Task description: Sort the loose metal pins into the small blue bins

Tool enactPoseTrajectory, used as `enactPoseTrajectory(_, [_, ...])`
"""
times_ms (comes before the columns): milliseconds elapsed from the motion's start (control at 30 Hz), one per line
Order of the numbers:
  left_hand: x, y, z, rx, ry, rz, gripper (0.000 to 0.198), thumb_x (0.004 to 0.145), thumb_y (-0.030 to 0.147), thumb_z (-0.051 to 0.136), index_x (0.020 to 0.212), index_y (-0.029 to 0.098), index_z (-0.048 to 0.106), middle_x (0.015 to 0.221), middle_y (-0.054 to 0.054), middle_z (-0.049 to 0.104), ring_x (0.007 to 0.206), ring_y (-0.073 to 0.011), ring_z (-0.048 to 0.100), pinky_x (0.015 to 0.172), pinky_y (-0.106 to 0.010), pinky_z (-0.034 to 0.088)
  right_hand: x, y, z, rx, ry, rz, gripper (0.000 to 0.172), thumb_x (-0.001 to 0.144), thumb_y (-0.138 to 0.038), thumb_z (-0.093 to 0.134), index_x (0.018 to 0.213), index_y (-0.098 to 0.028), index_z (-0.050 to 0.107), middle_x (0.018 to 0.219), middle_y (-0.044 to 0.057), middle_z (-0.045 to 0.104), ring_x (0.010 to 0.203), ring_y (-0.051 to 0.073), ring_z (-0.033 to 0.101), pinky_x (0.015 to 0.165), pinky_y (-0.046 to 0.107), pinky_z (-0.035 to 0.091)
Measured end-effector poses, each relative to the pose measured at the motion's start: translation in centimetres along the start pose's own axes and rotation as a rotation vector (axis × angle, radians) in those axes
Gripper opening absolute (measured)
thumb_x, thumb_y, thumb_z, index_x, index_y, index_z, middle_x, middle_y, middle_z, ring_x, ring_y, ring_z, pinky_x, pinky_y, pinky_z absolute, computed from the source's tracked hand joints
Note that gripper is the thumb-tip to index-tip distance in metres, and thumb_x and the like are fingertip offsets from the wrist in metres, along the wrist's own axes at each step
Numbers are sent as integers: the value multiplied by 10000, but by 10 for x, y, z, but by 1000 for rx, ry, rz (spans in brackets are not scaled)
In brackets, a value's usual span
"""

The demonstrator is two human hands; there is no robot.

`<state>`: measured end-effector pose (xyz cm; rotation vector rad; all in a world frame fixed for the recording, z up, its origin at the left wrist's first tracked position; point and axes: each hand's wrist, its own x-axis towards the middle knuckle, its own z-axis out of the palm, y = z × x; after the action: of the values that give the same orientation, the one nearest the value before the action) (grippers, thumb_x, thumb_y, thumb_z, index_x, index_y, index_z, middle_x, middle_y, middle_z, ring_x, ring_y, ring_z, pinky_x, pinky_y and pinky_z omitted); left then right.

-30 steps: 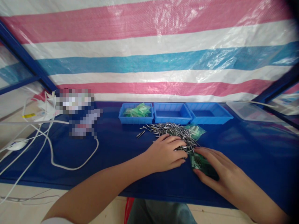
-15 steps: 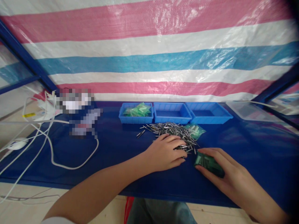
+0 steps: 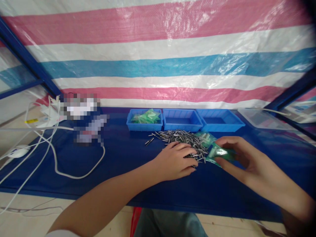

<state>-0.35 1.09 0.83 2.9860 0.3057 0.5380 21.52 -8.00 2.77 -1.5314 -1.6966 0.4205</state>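
Note:
My left hand (image 3: 175, 162) lies palm down over the near side of a heap of thin metal pins (image 3: 182, 136), fingers slightly spread. What is under its palm is hidden. My right hand (image 3: 247, 161) has thumb and fingers around a small green plastic bag (image 3: 219, 152) at the right edge of the heap. The bag is shiny and see-through, with pale shapes inside that I cannot make out. Just behind it, another green bag (image 3: 206, 139) rests against the pins, partly covered.
Behind the heap stand three blue bins: the left bin (image 3: 144, 127) holds several green bags, beside the middle bin (image 3: 182, 126) and the right bin (image 3: 222, 125). A clear plastic lid (image 3: 261, 119) lies at right. White cables (image 3: 74, 177) loop across the left side.
My right hand has moved forward with the green bag, from the near right of the heap to its right edge beside the other bag. My left hand has stayed in place.

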Motion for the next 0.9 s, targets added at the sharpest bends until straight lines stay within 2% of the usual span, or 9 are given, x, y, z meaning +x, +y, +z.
enactPoseTrajectory(133, [0,0,0,5,-2,1,207,916,334,504,1021,255,664,1245,-40,574,1221,-225,452,1000,-378,353,21,-13,5,28,-104,-70,254,816,-309,589,1052,-266,505,1041,54,576,921,212,590,747,313,510])
enactPoseTrajectory(267, [-1,0,2,5,-12,-10,220,921,358,497,1022,257,664,1140,-47,624,1181,-234,477,986,-390,355,46,-15,17,132,-197,-97,253,789,-194,579,1026,-244,506,993,43,567,848,176,580,705,286,496])
enactPoseTrajectory(367, [-1,-1,3,-28,13,-9,277,913,433,502,1033,244,665,1115,-43,641,1102,-225,527,959,-375,371,59,-11,31,270,-199,-61,236,766,-158,577,981,-234,517,929,33,568,808,162,572,653,264,491])
enactPoseTrajectory(467, [1,-4,2,-89,99,-26,397,878,542,508,995,202,677,1090,-58,653,1048,-216,556,942,-346,389,64,-4,39,420,-132,-31,200,754,-166,604,932,-228,537,932,37,576,841,167,581,661,259,499])
enactPoseTrajectory(600, [3,-9,-6,-190,218,-204,389,894,506,504,807,156,650,856,-59,668,910,-187,599,882,-303,421,62,5,39,543,-22,-1,190,747,-192,659,901,-238,558,973,30,574,881,163,583,706,255,506])
enactPoseTrajectory(700, [4,-11,-11,-292,291,-349,303,884,458,541,875,164,612,878,-47,679,871,-178,618,829,-282,433,60,7,39,589,-24,9,194,751,-218,685,903,-248,567,977,21,575,884,159,585,729,263,509])
enactPoseTrajectory(767, [4,-11,-14,-346,299,-410,262,888,427,540,911,173,602,867,-34,680,823,-170,621,777,-267,436,58,5,40,612,-49,9,199,749,-233,696,907,-250,576,991,22,579,889,163,590,744,277,514])
enactPoseTrajectory(900, [4,-10,-17,-422,297,-512,221,920,341,483,829,174,597,723,1,631,684,-131,586,660,-223,414,56,2,42,640,-45,27,243,736,-252,721,947,-252,602,1022,32,593,912,174,598,753,282,526])
